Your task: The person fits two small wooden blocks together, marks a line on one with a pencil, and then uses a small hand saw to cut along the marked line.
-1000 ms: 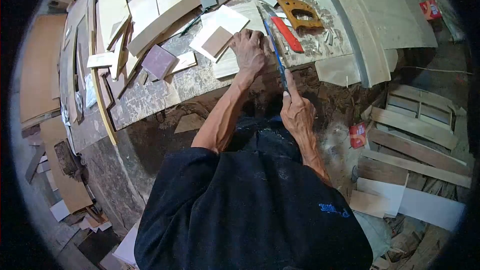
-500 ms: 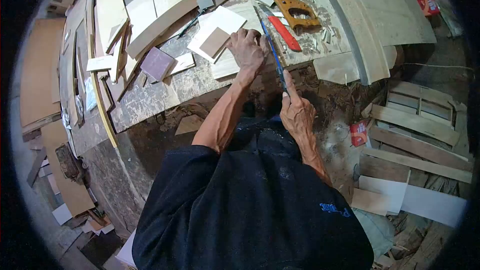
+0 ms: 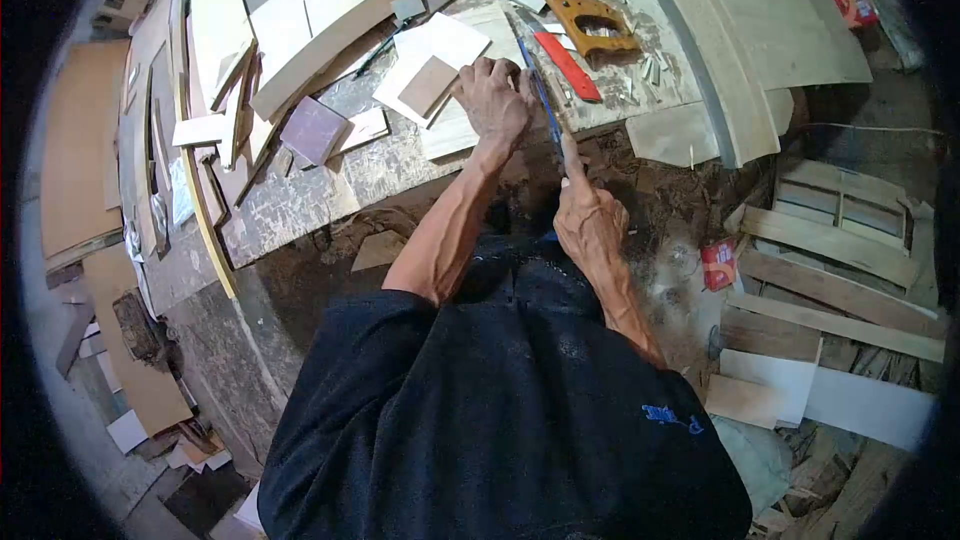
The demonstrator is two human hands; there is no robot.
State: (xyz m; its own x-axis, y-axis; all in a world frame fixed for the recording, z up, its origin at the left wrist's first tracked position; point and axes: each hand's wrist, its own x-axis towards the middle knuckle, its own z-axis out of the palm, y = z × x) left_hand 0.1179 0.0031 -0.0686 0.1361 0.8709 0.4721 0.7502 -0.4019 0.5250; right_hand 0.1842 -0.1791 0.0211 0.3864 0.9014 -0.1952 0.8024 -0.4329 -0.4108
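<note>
My left hand presses down with bent fingers on a pale wooden board, by its right edge. On that board lie a white panel and a small tan square piece. My right hand is closed around the dark handle of a thin blue-backed saw, seen almost edge-on. Its index finger stretches along the tool's back. The saw runs beside the board's right edge, past my left fingertips. A red-handled tool lies just right of it.
A handsaw with a wooden handle lies farther back on the workbench. A purple block and several boards occupy the left side. A large curved panel extends right. Wooden frames and offcuts lie on the floor at right.
My right hand and the saw have shifted slightly left. My left hand stays in the same place on the board.
</note>
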